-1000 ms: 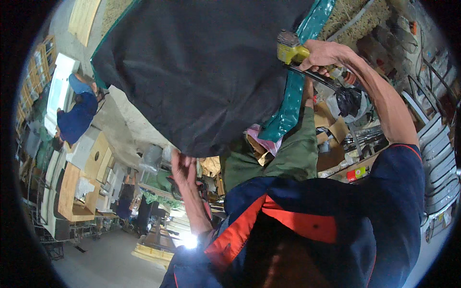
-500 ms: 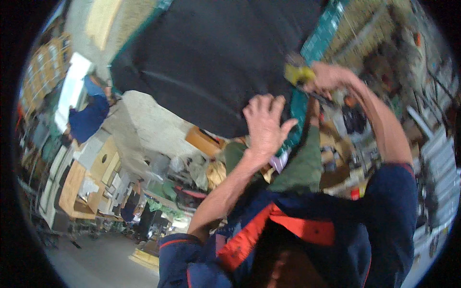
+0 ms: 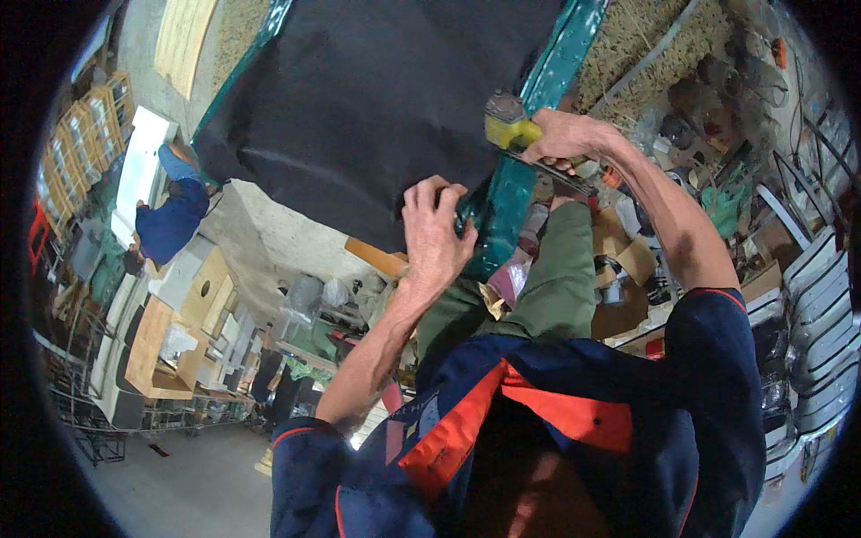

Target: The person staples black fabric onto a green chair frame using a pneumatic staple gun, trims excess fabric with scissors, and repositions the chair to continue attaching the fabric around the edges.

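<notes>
the left hand (image 3: 435,231) pinches black fabric (image 3: 377,99) taut over the green frame (image 3: 502,206) near centre, while the right hand (image 3: 565,139) grips a yellow staple gun (image 3: 508,125) just right of it; best keep the cloth tight and fingers clear.

The black panel (image 3: 377,99) runs off the frame's top edge. The right hand (image 3: 565,139) covers most of the yellow tool (image 3: 507,125), so its kind is unclear. Shelved clutter (image 3: 717,108) at upper right is too small to identify.
</notes>
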